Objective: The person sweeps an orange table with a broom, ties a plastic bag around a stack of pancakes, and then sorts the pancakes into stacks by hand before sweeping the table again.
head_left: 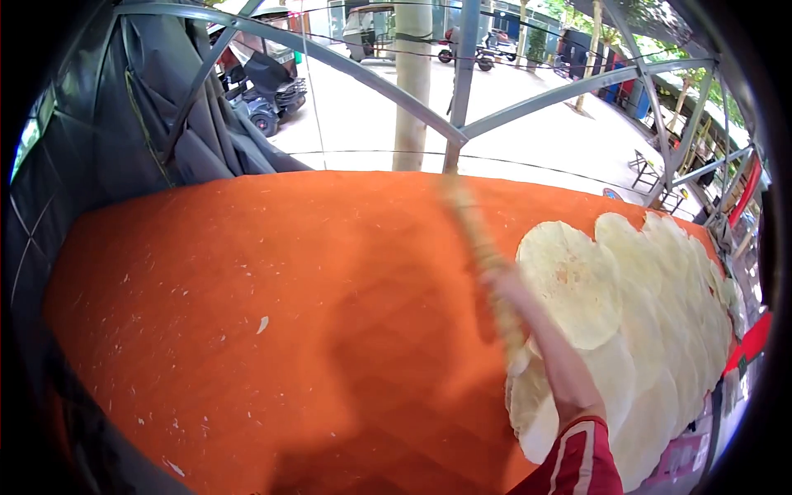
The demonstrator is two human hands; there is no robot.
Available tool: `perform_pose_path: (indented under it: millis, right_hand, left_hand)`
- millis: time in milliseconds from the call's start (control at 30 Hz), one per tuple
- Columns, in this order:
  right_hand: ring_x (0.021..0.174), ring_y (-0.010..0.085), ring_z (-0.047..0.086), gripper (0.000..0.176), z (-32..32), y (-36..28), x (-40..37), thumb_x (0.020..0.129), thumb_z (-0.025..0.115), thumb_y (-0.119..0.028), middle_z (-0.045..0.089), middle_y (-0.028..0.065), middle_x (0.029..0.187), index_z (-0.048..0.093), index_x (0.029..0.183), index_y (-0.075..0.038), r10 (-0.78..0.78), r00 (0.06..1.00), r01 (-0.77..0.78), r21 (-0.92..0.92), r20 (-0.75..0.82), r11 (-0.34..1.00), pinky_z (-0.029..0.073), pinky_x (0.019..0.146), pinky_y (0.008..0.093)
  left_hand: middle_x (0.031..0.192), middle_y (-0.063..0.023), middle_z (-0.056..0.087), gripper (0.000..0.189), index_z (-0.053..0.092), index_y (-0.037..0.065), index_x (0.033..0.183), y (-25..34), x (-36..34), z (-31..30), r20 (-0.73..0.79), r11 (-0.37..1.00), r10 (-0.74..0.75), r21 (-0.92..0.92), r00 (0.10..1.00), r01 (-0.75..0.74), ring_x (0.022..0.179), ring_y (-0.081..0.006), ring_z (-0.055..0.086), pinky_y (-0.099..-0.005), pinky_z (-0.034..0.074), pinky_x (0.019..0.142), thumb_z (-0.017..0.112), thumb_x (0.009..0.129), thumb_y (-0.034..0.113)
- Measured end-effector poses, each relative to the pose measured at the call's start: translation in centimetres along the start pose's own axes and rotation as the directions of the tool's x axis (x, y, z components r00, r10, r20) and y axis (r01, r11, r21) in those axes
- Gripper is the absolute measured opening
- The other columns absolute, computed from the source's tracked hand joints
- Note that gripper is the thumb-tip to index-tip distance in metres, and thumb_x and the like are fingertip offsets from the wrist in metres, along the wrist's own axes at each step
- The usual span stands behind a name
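My right hand (502,280), at the end of a bare forearm with a red, white-striped sleeve, is closed around a long straw-coloured stick (470,221). Motion blurs the stick, and its exact kind cannot be made out. It slants over the orange surface (272,239), from the far edge down toward the flatbreads. Thin, round, pale flatbreads (569,285) overlap in rows on the right, just beside my hand and forearm. White crumbs and small flakes (263,325) are scattered over the orange surface, mostly on the left. My left hand is out of view.
Metal frame bars (462,82) cross behind the far edge. A dark tarp (157,107) hangs at the left. Beyond stand a pole (412,91), a parked vehicle (264,95) and scooters (478,51). My shadow (392,346) falls across the orange surface.
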State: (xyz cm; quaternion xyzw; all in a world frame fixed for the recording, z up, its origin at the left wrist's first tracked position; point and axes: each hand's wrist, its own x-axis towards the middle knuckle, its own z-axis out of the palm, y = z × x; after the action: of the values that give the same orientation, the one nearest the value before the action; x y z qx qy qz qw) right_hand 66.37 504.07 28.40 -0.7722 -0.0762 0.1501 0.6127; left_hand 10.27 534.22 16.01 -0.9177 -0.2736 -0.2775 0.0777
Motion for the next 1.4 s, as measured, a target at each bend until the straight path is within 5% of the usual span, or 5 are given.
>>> perform_pose_path:
  millis: [633, 867, 1000, 1200, 1400]
  right_hand:
    - [0.053, 0.0095, 0.053, 0.034, 14.9, -5.8, -25.4, 0.076, 0.057, -0.006, 0.057, 0.003, 0.073, 0.051, 0.109, -0.007, 0.288, 0.572, -0.334, -0.102, 0.768, 0.937, 0.046, 0.043, 0.0245]
    - [0.053, 0.0138, 0.055, 0.034, 11.0, 0.6, -28.9, 0.072, 0.055, -0.007, 0.054, 0.0045, 0.067, 0.05, 0.105, -0.004, 0.135, 0.969, -0.139, 0.006, 0.206, 0.99, 0.05, 0.04, 0.0272]
    - [0.071, 0.0091, 0.055, 0.058, 23.8, 0.4, -38.5, 0.073, 0.065, -0.012, 0.056, 0.0076, 0.107, 0.042, 0.126, -0.012, -0.045, 0.533, 0.228, -0.093, 0.845, 0.969, 0.048, 0.053, 0.0264]
    - [0.079, 0.0084, 0.057, 0.051, 22.5, -2.0, -40.6, 0.072, 0.062, -0.01, 0.058, 0.0068, 0.099, 0.045, 0.118, 0.0, 0.417, 0.78, -0.453, -0.04, 0.466, 0.891, 0.049, 0.055, 0.0233]
    - [0.1, 0.0155, 0.049, 0.061, 31.4, 4.0, -52.3, 0.074, 0.063, -0.01, 0.049, 0.0094, 0.119, 0.036, 0.128, -0.002, 0.066, 0.571, 0.038, -0.107, 0.818, 0.994, 0.041, 0.084, 0.0275]
  left_hand:
    - [0.056, -0.0104, 0.051, 0.015, 0.048, 0.006, 0.056, -0.4, -0.7, 0.3, -0.057, 0.95, -0.181, -0.27, 0.982, 0.16, 0.051, -0.0284, 0.051, -0.0356, 0.042, 0.047, 0.058, 0.067, 0.006]
    - [0.055, -0.0094, 0.051, 0.017, 0.048, 0.007, 0.054, -1.0, -0.5, -0.8, -0.093, 0.896, -0.14, -0.435, 0.986, 0.087, 0.049, -0.0269, 0.051, -0.0353, 0.042, 0.045, 0.058, 0.068, 0.009]
    - [0.055, -0.0089, 0.052, 0.023, 0.049, 0.01, 0.052, -3.6, -3.5, -3.5, 0.16, 0.818, 0.105, -0.576, 0.982, 0.007, 0.047, -0.0265, 0.051, -0.0384, 0.039, 0.04, 0.061, 0.069, 0.02]
    - [0.065, -0.012, 0.057, 0.029, 0.057, 0.008, 0.06, -16.3, -19.2, -5.5, 0.798, 0.886, 0.063, -0.322, 0.6, 0.335, 0.064, -0.0303, 0.058, -0.0427, 0.045, 0.057, 0.055, 0.073, 0.034]
    - [0.088, -0.0164, 0.06, 0.038, 0.06, 0.006, 0.088, -26.1, -30.8, -5.4, 0.964, 0.915, 0.066, -0.161, 0.256, 0.369, 0.085, -0.0323, 0.057, -0.0422, 0.045, 0.076, 0.058, 0.07, 0.039]
